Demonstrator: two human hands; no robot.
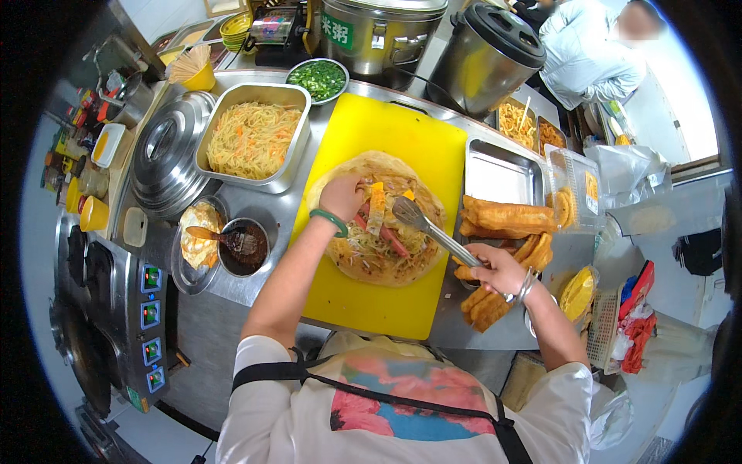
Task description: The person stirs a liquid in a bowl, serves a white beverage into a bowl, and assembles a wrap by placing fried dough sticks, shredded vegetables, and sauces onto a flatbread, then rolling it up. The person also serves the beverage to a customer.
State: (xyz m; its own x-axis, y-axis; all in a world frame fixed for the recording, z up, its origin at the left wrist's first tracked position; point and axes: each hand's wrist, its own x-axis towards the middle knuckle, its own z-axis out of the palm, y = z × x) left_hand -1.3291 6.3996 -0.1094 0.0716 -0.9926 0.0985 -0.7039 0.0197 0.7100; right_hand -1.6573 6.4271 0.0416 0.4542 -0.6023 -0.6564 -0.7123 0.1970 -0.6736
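Note:
A round flatbread (pixel 342 261) lies on a yellow cutting board (pixel 371 316), topped with shreds and a pink sausage (pixel 395 242). A strip of orange-and-clear printed wrapper (pixel 376 210) lies across the sausage. My left hand (pixel 341 198), with a green bangle at the wrist, is over the flatbread's left side, its fingertips beside the sausage and wrapper. Whether those fingers pinch anything is hidden. Metal tongs (pixel 449 240) are in my right hand (pixel 497 268); their tips are over the filling, next to a small orange piece (pixel 409 194).
Fried dough sticks (pixel 510 217) lie at the right beside a steel tray (pixel 503 174). Shredded vegetables fill a steel pan (pixel 281 182) at the left. Nearer are a sauce pot (pixel 264 268) with a brush and a plate with fried egg (pixel 200 235). A person (pixel 591 52) stands beyond the counter.

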